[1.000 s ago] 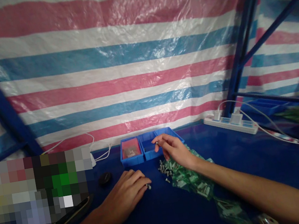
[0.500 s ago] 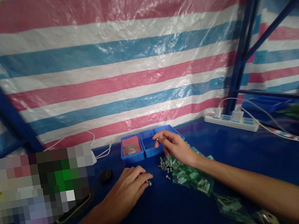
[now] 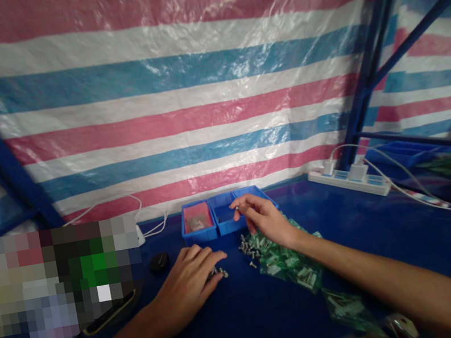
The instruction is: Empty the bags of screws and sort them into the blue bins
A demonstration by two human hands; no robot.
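My left hand (image 3: pixel 192 274) rests on the blue tabletop, thumb and forefinger apart. Small shiny metal parts (image 3: pixel 222 272), too small to name surely, lie on the table in the gap and partly under the palm. In front of the blue divided bin (image 3: pixel 226 227), my right hand (image 3: pixel 263 217) is raised, its thumb and fingertips pinched on a small metal piece (image 3: pixel 237 208). Below it lies a pile of loose screws (image 3: pixel 247 248). Green-tinted plastic bags (image 3: pixel 291 264) holding metal parts and pale pieces spread under the right wrist and forearm.
A blue box (image 3: pixel 200 235) with a pink lining and a small clear bag stands left of the bin. A black round object (image 3: pixel 159 262) sits left of my left hand. At the back right is a white power strip (image 3: pixel 347 183) with plugs and cables. Another green bag (image 3: pixel 348 307) lies near the front.
My left thumb and forefinger have spread apart, uncovering more of the small metal parts. The right hand keeps its pinch in nearly the same place.
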